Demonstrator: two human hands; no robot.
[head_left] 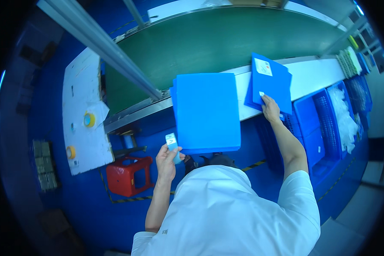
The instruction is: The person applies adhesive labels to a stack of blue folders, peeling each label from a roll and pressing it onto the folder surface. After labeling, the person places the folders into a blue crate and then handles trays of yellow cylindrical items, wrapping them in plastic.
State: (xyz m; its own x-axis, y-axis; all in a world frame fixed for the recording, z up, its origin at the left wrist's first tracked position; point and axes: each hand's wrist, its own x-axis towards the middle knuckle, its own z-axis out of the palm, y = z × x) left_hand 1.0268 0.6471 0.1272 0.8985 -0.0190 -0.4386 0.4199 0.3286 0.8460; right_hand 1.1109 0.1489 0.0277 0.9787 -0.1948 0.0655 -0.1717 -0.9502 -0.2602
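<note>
Blue, flat, plastic-looking sheets in a big stack [208,113] stuck out past the near edge of the long white table [320,73], in front of the person. What held them up below was hidden, so a bump from the body or an arm might have tipped some onto the blue floor [119,217]. To the right, on the table, lay a smaller, messy pile of flat blue sheets [275,85], with a square white paper label [263,67] on top. Its edges did not line up, so a hard push might have made the top sheets slide. A tiny white tag [261,94] sat at the tips of the right fingers. If it was sticky, a quick tug might have left it crooked.

The right hand [271,109] reached forward and out to the side, elbow bent, back of the hand up, over the near part of the small pile. I could not tell if its fingers pinched the tag or just pressed it down. The left hand [165,161] was close to the body, its fingers wrapped around a small pale-blue and white strip [172,143], just beside the big stack's near left corner. A loose hold might have dropped it.
</note>
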